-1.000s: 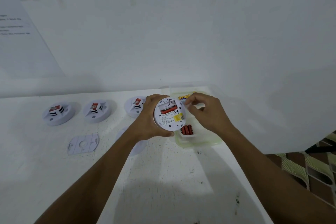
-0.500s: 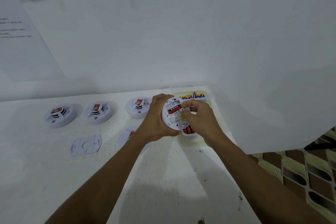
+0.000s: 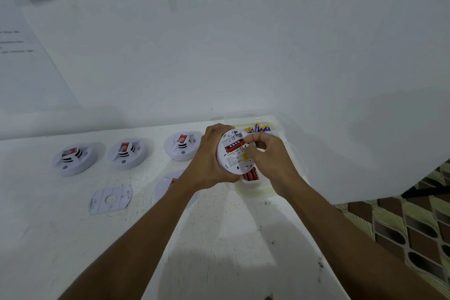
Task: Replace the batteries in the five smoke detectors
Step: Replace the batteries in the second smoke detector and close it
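Gripping the detector (image 3: 233, 162) by its rim above the bench (image 3: 219, 238), the left hand (image 3: 209, 153) steadies it; the right hand (image 3: 270, 156), at its far edge a second ago, now pinches the battery (image 3: 234, 146) inside. Swap looks underway; tray (image 3: 255, 191) just beyond.

On the table (image 3: 48, 238), three smoke detectors (image 3: 126, 153) stand in a row, mounting plate (image 3: 110, 200) before them, tray (image 3: 253, 191) rightward

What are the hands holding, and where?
The left hand grips the smoke detector around its rim. The right hand touches one end of the red battery; whether it pinches it cannot be told.
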{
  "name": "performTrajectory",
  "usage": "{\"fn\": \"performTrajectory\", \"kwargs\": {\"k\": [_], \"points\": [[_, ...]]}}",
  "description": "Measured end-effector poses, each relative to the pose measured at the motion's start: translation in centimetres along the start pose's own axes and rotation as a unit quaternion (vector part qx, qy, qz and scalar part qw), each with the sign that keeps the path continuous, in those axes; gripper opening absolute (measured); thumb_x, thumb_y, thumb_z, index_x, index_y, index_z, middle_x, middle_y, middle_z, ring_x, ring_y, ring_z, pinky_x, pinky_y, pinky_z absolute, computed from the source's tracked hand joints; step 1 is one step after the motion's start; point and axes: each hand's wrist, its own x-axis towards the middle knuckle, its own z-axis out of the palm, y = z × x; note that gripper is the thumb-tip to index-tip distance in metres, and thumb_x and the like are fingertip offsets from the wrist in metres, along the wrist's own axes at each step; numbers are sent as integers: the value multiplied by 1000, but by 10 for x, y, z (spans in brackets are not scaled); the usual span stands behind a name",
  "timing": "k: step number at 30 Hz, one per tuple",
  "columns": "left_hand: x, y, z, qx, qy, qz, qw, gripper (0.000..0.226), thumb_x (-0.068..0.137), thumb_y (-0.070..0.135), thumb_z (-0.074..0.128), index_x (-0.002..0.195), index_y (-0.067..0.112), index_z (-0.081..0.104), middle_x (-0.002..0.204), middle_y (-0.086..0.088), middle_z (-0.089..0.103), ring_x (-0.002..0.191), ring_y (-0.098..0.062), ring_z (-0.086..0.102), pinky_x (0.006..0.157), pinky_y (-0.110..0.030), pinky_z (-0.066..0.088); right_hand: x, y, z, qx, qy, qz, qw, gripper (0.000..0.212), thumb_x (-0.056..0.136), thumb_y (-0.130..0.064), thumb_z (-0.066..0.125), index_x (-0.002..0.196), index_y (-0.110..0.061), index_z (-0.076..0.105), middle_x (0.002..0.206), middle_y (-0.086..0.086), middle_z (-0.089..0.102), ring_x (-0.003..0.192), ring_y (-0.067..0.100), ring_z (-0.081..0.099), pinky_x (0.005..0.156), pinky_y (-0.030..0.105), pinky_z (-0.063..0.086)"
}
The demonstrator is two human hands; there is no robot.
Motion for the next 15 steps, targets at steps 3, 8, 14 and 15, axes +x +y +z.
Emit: {"fn": "performTrajectory", "kwargs": {"k": [3, 8, 14, 15], "points": [[1, 2, 1, -4, 8, -1, 1000, 84, 51, 44, 84, 124, 29, 44, 118, 4, 50, 111, -18, 48, 94, -40, 46, 2, 1, 2, 12, 2, 3, 1000, 19, 92, -5, 57, 98, -20, 68, 108, -5, 67, 104, 9, 62, 76, 21, 52], [-1, 1, 0, -5, 7, -15, 1000, 85, 54, 41, 87, 126, 21, 45, 119, 2, 52, 110, -19, 50, 94, -43, 46, 3, 3, 7, 36, -4, 22, 999, 24, 91, -3, 53, 97, -20, 68, 111, -1, 69, 103, 14, 64, 83, 29, 56], [-2, -7, -2, -15, 20, -24, 999, 84, 57, 51, 82, 127, 51, 35, 124, 2, 51, 115, -24, 50, 100, -48, 44, 2, 1, 8, 69, 1, 8, 998, 18, 93, -5, 58, 90, -19, 69, 103, 1, 72, 102, 19, 66, 86, 33, 56], [-2, -8, -3, -20, 27, -24, 999, 84, 58, 54, 80, 127, 54, 33, 126, 1, 51, 117, -25, 50, 101, -49, 43, 2, 0, 8, 79, 5, 0, 997, 16, 93, -7, 59, 89, -19, 69, 101, 0, 72, 101, 18, 66, 84, 32, 56]]}}
